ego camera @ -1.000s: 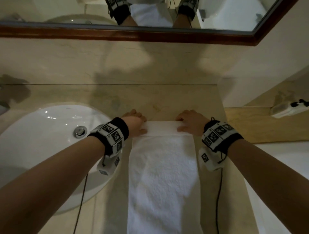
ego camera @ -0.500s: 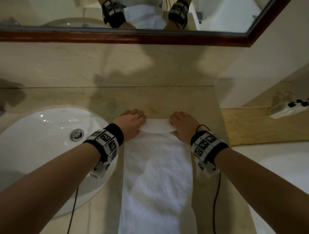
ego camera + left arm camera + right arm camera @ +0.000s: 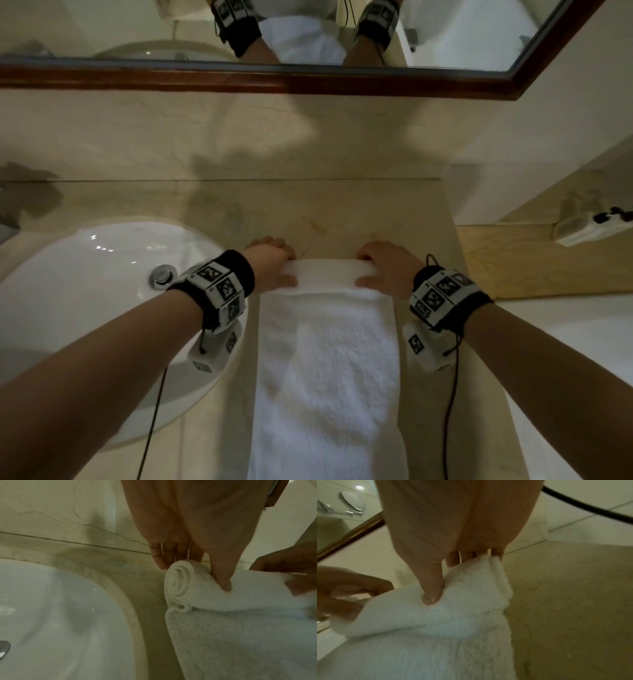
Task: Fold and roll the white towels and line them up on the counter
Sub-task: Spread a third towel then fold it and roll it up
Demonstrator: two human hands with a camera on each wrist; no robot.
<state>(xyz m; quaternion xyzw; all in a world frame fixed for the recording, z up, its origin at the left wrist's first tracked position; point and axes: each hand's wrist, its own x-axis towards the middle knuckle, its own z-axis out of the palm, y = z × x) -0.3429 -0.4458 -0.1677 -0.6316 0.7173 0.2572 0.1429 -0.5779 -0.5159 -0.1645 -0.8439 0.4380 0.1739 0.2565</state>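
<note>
A white towel (image 3: 325, 370) folded into a long strip lies on the beige marble counter (image 3: 329, 212), running from its front edge toward the wall. Its far end is wound into a small roll (image 3: 327, 275); the spiral end shows in the left wrist view (image 3: 180, 585). My left hand (image 3: 274, 265) grips the roll's left end, thumb on top and fingers behind it (image 3: 175, 557). My right hand (image 3: 383, 269) grips the right end of the roll (image 3: 471, 591) the same way, its thumb pressed into the cloth.
A white oval sink (image 3: 85, 308) with a chrome drain (image 3: 162, 275) sits just left of the towel. A wood-framed mirror (image 3: 274, 80) hangs above the backsplash. The counter's right edge drops to a lower wooden ledge (image 3: 531, 260) with a white object (image 3: 589, 228).
Both hands have turned the towel's far end over toward me, so the flat folded edge has grown into a thicker roll. The thumbs now sit on top of it.
</note>
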